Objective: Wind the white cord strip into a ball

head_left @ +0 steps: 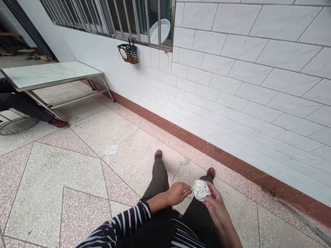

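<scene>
A round ball of thick white cord (201,190) with dark flecks is held in front of my lap. My right hand (216,206) grips it from the right side, thumb below and fingers behind. Just left of the ball, my left hand (179,193) is closed in a pinch on a short strand that runs to the ball's left edge. A smaller whitish ball (183,161) lies on the floor between my feet; its kind is too small to tell.
A white tiled wall (232,79) with a red-brown skirting runs ahead. A black basket (128,53) hangs under the barred window. At left stands a metal-legged table (51,74), with a seated person's leg (28,103) beside it. Flat white paper (110,150) lies on the floor.
</scene>
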Demonstrator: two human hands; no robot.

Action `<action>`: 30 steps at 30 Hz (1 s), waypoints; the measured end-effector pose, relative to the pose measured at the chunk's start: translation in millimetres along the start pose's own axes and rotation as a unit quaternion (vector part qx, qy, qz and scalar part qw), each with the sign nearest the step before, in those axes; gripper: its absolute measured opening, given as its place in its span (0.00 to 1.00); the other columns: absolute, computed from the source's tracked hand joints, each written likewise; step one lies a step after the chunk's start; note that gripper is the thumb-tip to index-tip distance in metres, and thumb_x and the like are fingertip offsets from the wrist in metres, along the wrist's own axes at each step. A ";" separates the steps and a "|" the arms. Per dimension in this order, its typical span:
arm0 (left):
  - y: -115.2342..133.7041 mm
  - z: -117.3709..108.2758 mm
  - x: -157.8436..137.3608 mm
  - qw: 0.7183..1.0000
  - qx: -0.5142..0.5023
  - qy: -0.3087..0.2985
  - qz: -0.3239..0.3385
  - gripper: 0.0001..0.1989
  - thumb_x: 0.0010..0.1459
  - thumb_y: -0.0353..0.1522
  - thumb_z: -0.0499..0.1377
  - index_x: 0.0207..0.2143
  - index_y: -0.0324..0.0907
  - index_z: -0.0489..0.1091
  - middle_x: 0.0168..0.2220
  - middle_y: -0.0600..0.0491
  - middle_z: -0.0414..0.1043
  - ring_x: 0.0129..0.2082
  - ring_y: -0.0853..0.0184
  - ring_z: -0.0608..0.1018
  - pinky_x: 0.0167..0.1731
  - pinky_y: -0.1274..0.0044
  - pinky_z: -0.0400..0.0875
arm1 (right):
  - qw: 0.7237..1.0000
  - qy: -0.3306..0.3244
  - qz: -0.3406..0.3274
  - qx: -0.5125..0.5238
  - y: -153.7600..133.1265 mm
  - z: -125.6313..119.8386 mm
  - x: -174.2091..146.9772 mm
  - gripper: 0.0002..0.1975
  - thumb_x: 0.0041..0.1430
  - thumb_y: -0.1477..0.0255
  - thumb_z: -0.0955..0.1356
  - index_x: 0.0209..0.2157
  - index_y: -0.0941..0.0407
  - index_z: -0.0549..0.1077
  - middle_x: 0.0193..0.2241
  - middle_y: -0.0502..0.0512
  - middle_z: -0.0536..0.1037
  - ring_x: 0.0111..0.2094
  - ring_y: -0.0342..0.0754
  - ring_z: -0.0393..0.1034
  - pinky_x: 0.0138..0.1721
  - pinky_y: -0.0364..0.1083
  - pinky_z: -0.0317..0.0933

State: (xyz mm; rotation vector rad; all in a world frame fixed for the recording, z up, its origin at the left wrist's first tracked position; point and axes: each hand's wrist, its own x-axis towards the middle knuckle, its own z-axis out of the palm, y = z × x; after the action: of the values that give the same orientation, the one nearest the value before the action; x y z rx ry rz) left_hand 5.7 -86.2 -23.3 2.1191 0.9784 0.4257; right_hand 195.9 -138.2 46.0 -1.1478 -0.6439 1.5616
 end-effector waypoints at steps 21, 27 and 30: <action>10.1 -20.4 11.8 0.989 -0.139 0.005 -0.048 0.14 0.63 0.31 0.51 0.36 0.37 0.76 0.29 0.55 0.74 0.28 0.73 0.71 0.32 0.83 0.63 | 0.996 -0.030 -0.084 -0.033 -38.7 11.2 -9.9 0.32 0.40 0.69 0.79 0.51 0.51 0.76 0.54 0.58 0.76 0.53 0.60 0.70 0.50 0.52 0.66; 21.4 -26.4 18.6 0.971 -0.227 0.022 -0.067 0.10 0.55 0.25 0.51 0.28 0.36 0.73 0.26 0.55 0.72 0.26 0.74 0.71 0.30 0.84 0.65 | 0.993 -0.022 -0.107 -0.049 -50.0 16.7 -7.9 0.32 0.38 0.67 0.79 0.49 0.52 0.77 0.56 0.60 0.75 0.55 0.64 0.69 0.51 0.55 0.66; 23.2 -30.1 18.7 0.951 -0.296 0.017 -0.086 0.10 0.54 0.24 0.50 0.27 0.36 0.71 0.27 0.54 0.73 0.27 0.73 0.74 0.30 0.83 0.68 | 0.993 -0.014 -0.107 -0.044 -51.9 20.4 -6.4 0.31 0.38 0.67 0.79 0.49 0.52 0.78 0.56 0.60 0.75 0.56 0.64 0.68 0.51 0.56 0.66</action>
State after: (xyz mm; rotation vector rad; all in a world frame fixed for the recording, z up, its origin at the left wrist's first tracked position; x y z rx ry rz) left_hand 12.8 -67.0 13.7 1.4794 0.9051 0.5855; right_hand 199.4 -125.1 100.5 -1.0851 -0.8324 1.3801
